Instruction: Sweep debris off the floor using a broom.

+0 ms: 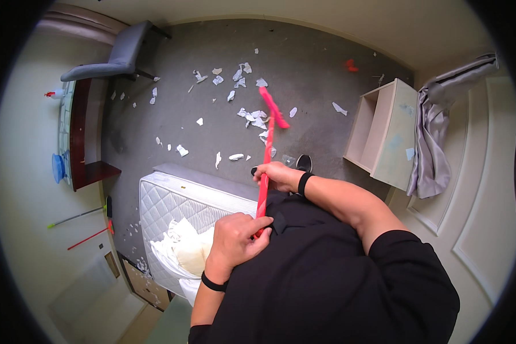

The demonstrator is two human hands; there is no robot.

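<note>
Grey floor (315, 63) | left hand (235, 238) + right hand (278, 175) clamped on red broom (268, 150) | sweeping white scraps (257, 120) I reckon, next prob bunch 'em

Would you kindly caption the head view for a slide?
Left hand and right hand hold a red-handled broom; white scraps litter the grey floor.

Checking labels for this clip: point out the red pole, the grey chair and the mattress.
Red pole (268, 149): head view, on the bare shaft between the right hand (279, 175) and the pink head (274, 108).
Grey chair (129, 46): head view, on the backrest.
Mattress (180, 200): head view, on the white quilted surface.
</note>
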